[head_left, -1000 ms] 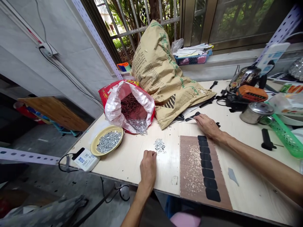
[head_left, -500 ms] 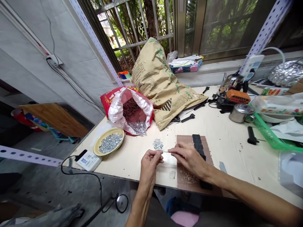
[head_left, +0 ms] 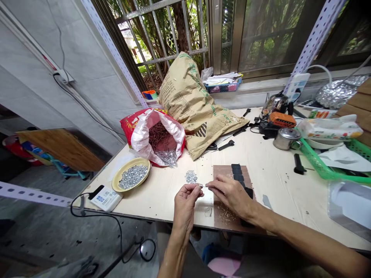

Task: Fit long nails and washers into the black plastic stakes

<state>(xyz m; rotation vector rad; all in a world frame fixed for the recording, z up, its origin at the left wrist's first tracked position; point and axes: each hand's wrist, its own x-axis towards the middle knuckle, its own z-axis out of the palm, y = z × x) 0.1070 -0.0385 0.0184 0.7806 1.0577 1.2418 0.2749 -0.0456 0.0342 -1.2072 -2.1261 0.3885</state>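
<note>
My left hand (head_left: 187,200) pinches thumb against forefinger over the front part of the table. Facing it, my right hand (head_left: 228,193) is closed in a pinch too, above a brown board (head_left: 222,172). A small, thin silvery piece (head_left: 203,186) spans the gap between the two sets of fingertips; its exact kind is too small to make out. Just beyond the fingers lies a little heap of shiny metal bits (head_left: 191,177). On the board, partly behind my right hand, is a row of black pads (head_left: 238,172).
A yellow dish (head_left: 115,181) of similar metal bits stands left, near a white box (head_left: 105,198) with a cable. Behind are an open red bag (head_left: 127,125) of reddish-brown screws and a large paper sack (head_left: 185,100). To the right sit a metal cup (head_left: 285,139) and a green basket (head_left: 314,162).
The view has shifted slightly. Both hands keep their pinch close together, and the thin silvery piece between the fingertips shows more clearly now.
</note>
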